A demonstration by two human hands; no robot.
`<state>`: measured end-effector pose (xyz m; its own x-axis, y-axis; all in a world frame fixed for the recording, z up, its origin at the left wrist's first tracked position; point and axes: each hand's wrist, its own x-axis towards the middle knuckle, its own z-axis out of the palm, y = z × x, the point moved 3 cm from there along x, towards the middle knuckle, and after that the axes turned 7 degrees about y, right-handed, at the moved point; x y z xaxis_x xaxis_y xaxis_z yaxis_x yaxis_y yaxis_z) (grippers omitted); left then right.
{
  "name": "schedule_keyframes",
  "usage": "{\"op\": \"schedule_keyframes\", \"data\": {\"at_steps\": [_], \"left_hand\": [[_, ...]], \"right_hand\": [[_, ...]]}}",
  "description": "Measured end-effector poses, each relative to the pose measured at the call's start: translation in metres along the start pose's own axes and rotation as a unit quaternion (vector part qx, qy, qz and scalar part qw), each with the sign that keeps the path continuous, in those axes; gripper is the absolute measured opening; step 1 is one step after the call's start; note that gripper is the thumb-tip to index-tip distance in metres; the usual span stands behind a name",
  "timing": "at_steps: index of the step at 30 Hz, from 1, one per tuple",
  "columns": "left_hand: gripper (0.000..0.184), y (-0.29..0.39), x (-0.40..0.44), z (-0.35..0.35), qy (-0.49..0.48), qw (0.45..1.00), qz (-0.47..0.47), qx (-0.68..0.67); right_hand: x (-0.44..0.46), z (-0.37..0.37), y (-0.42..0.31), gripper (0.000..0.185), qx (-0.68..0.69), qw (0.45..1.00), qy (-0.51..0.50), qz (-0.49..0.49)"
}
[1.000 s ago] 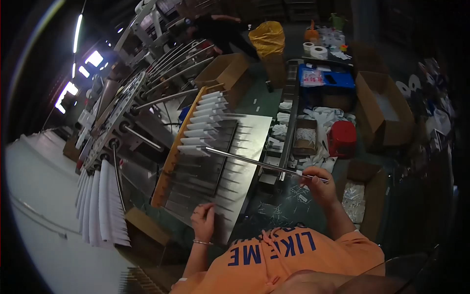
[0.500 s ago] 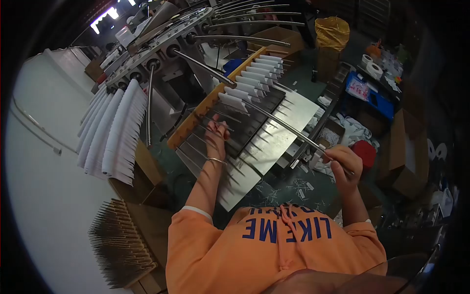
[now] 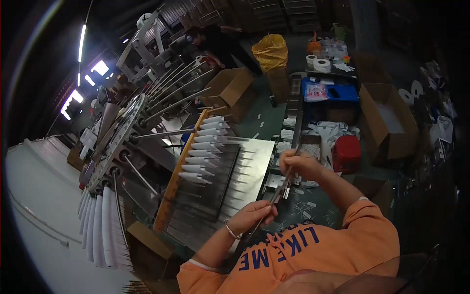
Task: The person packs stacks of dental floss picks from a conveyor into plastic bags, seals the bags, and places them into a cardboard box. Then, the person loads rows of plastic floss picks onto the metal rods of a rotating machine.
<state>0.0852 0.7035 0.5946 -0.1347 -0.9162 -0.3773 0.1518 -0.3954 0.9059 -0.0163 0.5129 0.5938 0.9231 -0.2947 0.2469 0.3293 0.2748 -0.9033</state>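
Observation:
My left hand point(image 3: 255, 215), with a bangle at its wrist, is closed round the lower part of a thin dark rod point(image 3: 277, 193) in front of my chest. Higher up, the fingers of my right hand point(image 3: 302, 165) are closed on the same rod, which slants up to the right. Whether it is one rod or several together I cannot make out. To the left of my hands is a wooden bar point(image 3: 171, 192) with a row of white rolled pieces point(image 3: 199, 157) on its pins. Beneath them lies a shiny metal plate point(image 3: 257, 153).
At left stands a round machine point(image 3: 128, 115) with long metal rods sticking out; white spiky sleeves point(image 3: 100, 230) hang from it. Cardboard boxes point(image 3: 227, 90), a red container point(image 3: 346, 154) and a blue tray point(image 3: 338, 92) are around. A person in dark clothes point(image 3: 223, 44) bends at the back.
My view has swung to the right. My left hand has left the pins by the wooden bar and come in front of my chest. My right hand has moved inward, nearer to it.

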Motion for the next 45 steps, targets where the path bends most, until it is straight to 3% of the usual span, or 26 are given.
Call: {"op": "schedule_keyframes", "data": {"at_steps": [4,5,7,9,10,11,13,23,29,32,34,36,38,39,41,45], "left_hand": [[0.024,0.01,0.045,0.003,0.105,0.98,0.109,-0.128],[0.024,0.016,0.052,0.002,0.152,0.957,0.158,-0.189],[0.023,0.022,0.072,-0.002,0.16,0.942,0.185,-0.229],[0.024,0.034,0.087,-0.004,0.246,0.877,0.26,-0.322],[0.024,0.04,0.094,-0.002,0.255,0.871,0.263,-0.327],[0.024,0.045,0.098,-0.001,0.266,0.846,0.296,-0.356],[0.025,0.046,0.103,-0.004,0.291,0.807,0.349,-0.378],[0.027,0.052,0.07,0.006,0.447,0.793,0.35,-0.22],[0.027,0.05,0.047,0.012,0.472,0.793,0.339,-0.183],[0.023,0.024,0.013,0.007,0.426,0.885,0.186,-0.034],[0.023,0.003,-0.011,-0.017,0.416,0.894,0.167,0.007],[0.021,-0.012,-0.035,-0.049,0.554,0.801,0.203,-0.102],[0.017,-0.033,-0.05,-0.1,0.619,0.682,0.309,-0.238],[0.017,-0.035,-0.052,-0.118,0.618,0.68,0.313,-0.239],[0.017,-0.037,-0.057,-0.15,0.645,0.616,0.33,-0.309],[0.016,-0.048,-0.052,-0.213,0.625,0.594,0.371,-0.344]], "right_hand": [[0.016,-0.024,-0.005,0.028,-0.053,0.999,0.002,-0.002],[0.013,-0.034,-0.001,0.027,-0.084,0.995,0.037,-0.04],[0.003,-0.049,0.014,0.031,-0.185,0.973,0.067,-0.12],[-0.007,-0.047,0.022,0.036,-0.256,0.957,-0.006,-0.139],[-0.004,-0.042,0.024,0.04,-0.284,0.935,-0.051,-0.208],[0.001,-0.041,0.025,0.04,-0.278,0.937,-0.065,-0.201],[0.005,-0.03,0.006,0.044,-0.339,0.841,-0.063,-0.417],[0.023,-0.025,-0.011,0.018,-0.266,0.826,-0.056,-0.494],[0.019,-0.013,-0.018,0.021,-0.243,0.827,-0.067,-0.502],[0.01,-0.018,-0.036,0.022,-0.259,0.841,-0.062,-0.471],[0.004,-0.019,-0.041,0.026,-0.269,0.844,-0.078,-0.458],[-0.003,-0.011,-0.044,0.026,-0.272,0.844,-0.095,-0.452],[-0.007,-0.002,-0.049,0.026,-0.29,0.838,-0.095,-0.452],[-0.007,0.003,-0.051,0.026,-0.302,0.833,-0.098,-0.453],[-0.007,0.013,-0.055,0.025,-0.315,0.826,-0.101,-0.456],[-0.004,0.036,-0.061,0.024,-0.363,0.806,-0.114,-0.453]]}}
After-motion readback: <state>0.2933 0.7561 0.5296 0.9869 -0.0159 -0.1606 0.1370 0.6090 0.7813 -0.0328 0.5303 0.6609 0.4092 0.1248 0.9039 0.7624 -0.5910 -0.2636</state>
